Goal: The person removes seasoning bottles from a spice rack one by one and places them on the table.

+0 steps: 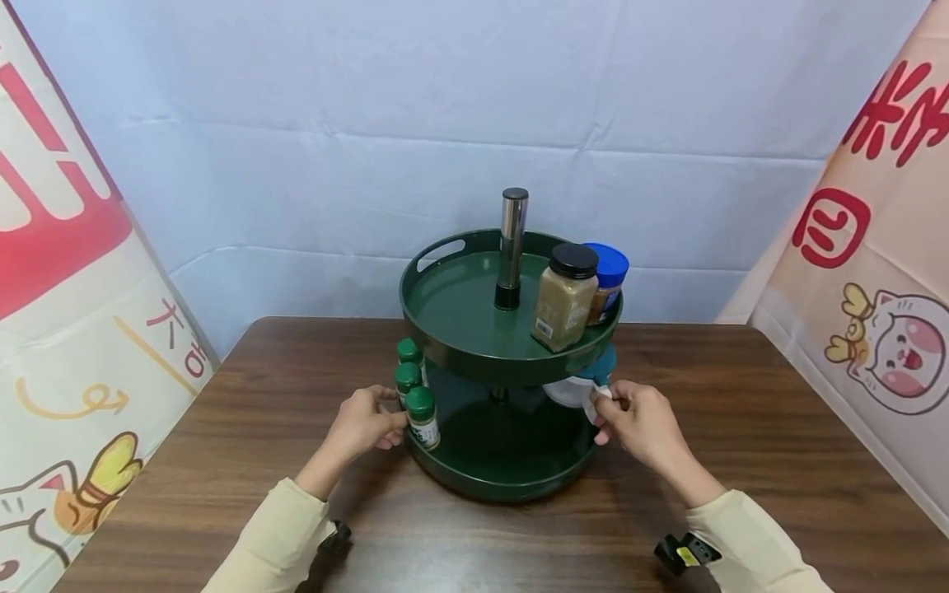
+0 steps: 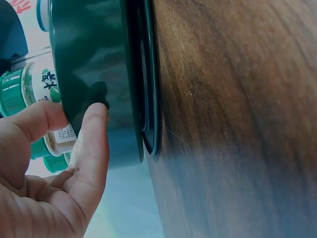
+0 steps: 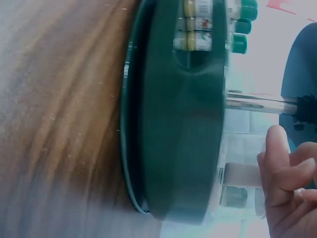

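hands on both sides

your left hand (image 1: 365, 422) pinches the round, dark green lower tray (image 1: 511, 489), beside green-capped jars (image 1: 425, 428). your right hand (image 1: 645, 422) is at a half-hidden white thing (image 1: 569, 393), tray's right side; can't tell if it grips.

"Left arm (image 1: 270, 531) and right arm (image 1: 752, 535) both reach forward, slanting inward."
"And the left hand (image 1: 363, 422)?"
"Two digits (image 2: 91, 146) stretched out, tips slightly apart, the rest folded in behind."
"The right hand (image 1: 643, 422)?"
"About as far forward, well apart from the left. Several fingers (image 3: 294, 178) curl; one is straighter."
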The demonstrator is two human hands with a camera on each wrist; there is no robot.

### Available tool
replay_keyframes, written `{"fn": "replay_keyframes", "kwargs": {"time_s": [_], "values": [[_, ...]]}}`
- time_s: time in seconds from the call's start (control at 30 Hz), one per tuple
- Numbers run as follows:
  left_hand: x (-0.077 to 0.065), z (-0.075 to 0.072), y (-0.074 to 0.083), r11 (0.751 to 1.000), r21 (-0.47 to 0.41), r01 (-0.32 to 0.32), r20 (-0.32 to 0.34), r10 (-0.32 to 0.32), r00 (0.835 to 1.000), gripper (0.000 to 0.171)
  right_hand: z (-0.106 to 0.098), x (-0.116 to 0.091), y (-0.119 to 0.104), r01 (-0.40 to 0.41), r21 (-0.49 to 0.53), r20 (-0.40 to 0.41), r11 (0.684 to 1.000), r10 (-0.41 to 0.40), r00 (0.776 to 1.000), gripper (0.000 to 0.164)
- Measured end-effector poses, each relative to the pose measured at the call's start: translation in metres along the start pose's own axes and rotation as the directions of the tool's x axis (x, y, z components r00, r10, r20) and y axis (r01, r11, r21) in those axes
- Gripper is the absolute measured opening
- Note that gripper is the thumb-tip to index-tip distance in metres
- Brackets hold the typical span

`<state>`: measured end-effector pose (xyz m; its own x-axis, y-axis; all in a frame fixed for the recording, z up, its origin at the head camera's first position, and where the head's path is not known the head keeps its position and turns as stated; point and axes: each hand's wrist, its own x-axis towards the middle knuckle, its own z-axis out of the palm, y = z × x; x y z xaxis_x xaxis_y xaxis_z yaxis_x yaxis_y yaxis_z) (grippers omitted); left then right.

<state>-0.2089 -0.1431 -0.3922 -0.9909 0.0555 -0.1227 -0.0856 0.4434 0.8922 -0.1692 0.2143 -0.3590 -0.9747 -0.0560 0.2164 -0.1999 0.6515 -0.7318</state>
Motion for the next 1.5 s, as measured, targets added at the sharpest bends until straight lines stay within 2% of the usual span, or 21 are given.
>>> {"fn": "replay_keyframes", "kwargs": {"time_s": [0.17,0.5,0.77,0.97,1.27,1.5], "values": [[-0.001,0.000,-0.001,1.000,0.009,-0.007,0.001,0.007,1.000,0.046,-0.003,-0.001,-0.002,0.048,-0.027,-0.012,0.999,-0.048,0.999,0.017],[-0.001,0.000,0.000,0.999,0.049,-0.020,-0.006,0.020,1.000,0.045,-0.005,-0.002,-0.006,0.078,-0.035,-0.044,0.996,-0.080,0.996,0.012],[-0.002,0.000,0.001,0.998,0.056,-0.017,-0.009,0.018,1.000,0.047,-0.011,-0.006,-0.001,0.044,-0.056,-0.064,0.997,-0.047,0.997,0.007],[-0.002,0.000,0.001,0.998,0.057,-0.016,-0.010,0.016,1.000,0.048,-0.020,-0.009,0.001,0.041,-0.082,-0.101,0.996,-0.049,0.994,0.011],[-0.002,0.000,0.001,0.998,0.055,-0.018,-0.013,0.019,1.000,0.046,-0.033,-0.015,0.011,-0.009,-0.112,-0.126,0.994,-0.005,0.992,0.012],[-0.002,0.000,0.001,0.998,0.056,-0.025,-0.013,0.025,1.000,0.046,-0.045,-0.020,0.024,-0.048,-0.083,-0.149,0.995,0.035,0.988,0.019]]}}
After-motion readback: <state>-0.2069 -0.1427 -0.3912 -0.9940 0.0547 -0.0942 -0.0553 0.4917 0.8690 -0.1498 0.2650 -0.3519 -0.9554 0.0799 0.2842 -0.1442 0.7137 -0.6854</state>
